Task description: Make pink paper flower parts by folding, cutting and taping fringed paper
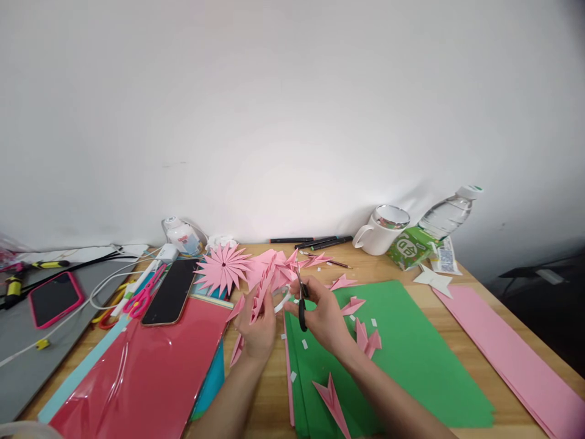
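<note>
My left hand (pixel 256 326) is closed around a folded pink paper piece (pixel 262 291) held upright above the wooden table (pixel 269 390). My right hand (pixel 322 312) grips black-handled scissors (pixel 301 302), their blades pointing up beside the paper. A thin white strip (pixel 282 302) runs between the two hands. Behind them lies a finished pink paper flower (pixel 223 268) and a heap of folded pink pieces (pixel 274 268).
A green sheet (pixel 411 360) with loose pink folded pieces lies under my right arm. Red paper (pixel 137 372), a phone (pixel 171 292) and pink scissors (pixel 144 296) sit left. A white mug (pixel 381 230), water bottle (pixel 445 216) and pens (pixel 315 242) stand behind; pink sheets (pixel 512 360) lie right.
</note>
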`<state>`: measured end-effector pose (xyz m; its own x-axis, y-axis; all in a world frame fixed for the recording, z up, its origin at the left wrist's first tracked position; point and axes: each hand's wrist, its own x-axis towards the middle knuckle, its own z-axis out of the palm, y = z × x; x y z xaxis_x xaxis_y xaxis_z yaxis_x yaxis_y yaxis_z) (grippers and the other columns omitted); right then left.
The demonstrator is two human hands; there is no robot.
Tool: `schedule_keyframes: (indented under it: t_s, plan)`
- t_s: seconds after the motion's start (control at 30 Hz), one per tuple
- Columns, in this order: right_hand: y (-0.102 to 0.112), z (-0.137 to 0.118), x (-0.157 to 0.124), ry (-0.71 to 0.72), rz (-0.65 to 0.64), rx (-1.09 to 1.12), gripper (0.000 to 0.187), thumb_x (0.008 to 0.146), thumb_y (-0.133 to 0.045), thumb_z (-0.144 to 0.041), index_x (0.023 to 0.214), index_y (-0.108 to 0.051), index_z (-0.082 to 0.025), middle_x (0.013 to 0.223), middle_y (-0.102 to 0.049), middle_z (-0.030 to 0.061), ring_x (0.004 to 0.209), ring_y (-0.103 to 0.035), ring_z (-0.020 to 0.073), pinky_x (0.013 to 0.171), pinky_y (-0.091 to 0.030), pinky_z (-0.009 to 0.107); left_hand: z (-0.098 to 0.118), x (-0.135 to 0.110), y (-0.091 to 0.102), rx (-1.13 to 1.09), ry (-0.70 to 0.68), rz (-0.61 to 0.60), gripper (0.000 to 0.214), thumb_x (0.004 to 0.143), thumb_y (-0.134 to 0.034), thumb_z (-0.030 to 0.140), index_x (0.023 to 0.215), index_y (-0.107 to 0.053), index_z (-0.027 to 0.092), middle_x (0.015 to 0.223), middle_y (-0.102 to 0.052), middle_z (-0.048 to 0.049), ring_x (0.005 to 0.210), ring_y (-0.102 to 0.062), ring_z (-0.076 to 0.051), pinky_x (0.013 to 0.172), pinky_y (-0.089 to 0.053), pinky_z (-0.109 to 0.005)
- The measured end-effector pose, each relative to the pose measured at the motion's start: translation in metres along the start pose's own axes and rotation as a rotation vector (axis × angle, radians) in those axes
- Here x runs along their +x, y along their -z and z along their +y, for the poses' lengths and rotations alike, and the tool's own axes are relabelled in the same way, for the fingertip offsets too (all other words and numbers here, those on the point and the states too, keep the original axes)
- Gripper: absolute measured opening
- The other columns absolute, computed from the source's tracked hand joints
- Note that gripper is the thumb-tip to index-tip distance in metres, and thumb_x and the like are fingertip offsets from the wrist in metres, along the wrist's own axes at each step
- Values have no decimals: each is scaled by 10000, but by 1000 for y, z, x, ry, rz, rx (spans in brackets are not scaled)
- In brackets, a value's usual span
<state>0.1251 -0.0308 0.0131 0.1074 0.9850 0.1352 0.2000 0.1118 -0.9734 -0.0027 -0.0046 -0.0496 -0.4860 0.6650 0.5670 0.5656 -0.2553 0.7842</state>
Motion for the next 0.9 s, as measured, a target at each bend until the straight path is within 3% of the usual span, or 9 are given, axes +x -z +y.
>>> schedule_keyframes:
  t_s: [0.13, 0.4, 0.53, 0.6, 0.67, 0.73, 0.9]
  plan:
    - [-1, -2, -3, -3, 8, 51, 191, 716, -664, -319, 825, -568, -194, 756, -612, 6, 722, -592, 172, 721, -487, 311, 2, 1, 1, -3, -31, -5, 232, 777, -651, 376, 820, -728, 162, 761, -754, -98, 667, -717, -218, 735, -567, -346]
    - [-6, -7, -14, 160, -62, -37, 119, 737, -617, -171, 849, -590, -201, 764, -652, 3, 711, -603, 162, 681, -478, 273, 23, 8, 1, -56, 223, 34, 340, 706, -668, 451, 738, -721, 117, 712, -741, -122, 630, -707, -251, 602, -568, -343]
    - [3, -6, -19, 339, 109, -120, 100, 786, -637, -211, 877, -599, -221, 831, -688, 30, 778, -639, 185, 720, -490, 295, 32, 16, 4, -84, 305, 40, 331, 712, -669, 440, 647, -697, 117, 596, -706, -100, 538, -678, -240, 515, -542, -321]
    - [9, -2, -19, 361, 182, -175, 128, 792, -642, -226, 916, -609, -224, 900, -695, 50, 835, -640, 204, 763, -487, 322, 35, 19, 6, -97, 355, 31, 357, 718, -648, 455, 589, -679, 125, 540, -684, -87, 456, -642, -226, 443, -511, -309]
    - [14, 4, -17, 274, 156, -230, 220, 759, -675, -251, 968, -618, -216, 933, -688, 59, 860, -633, 220, 772, -487, 342, 37, 20, 8, -101, 399, 15, 384, 715, -643, 478, 556, -668, 130, 482, -654, -74, 411, -617, -220, 413, -498, -307]
    - [16, 10, -14, 134, 42, -279, 329, 696, -727, -261, 1003, -623, -204, 950, -685, 59, 870, -627, 232, 766, -488, 350, 37, 20, 9, -94, 408, 18, 392, 709, -649, 488, 545, -665, 132, 470, -648, -75, 428, -630, -229, 435, -517, -316]
    - [12, 7, -9, -40, -196, -389, 463, 566, -799, -168, 999, -637, -185, 994, -687, 66, 915, -616, 253, 809, -462, 367, 35, 17, 6, -95, 278, 76, 361, 699, -676, 470, 673, -714, 113, 698, -745, -131, 646, -716, -273, 625, -583, -362]
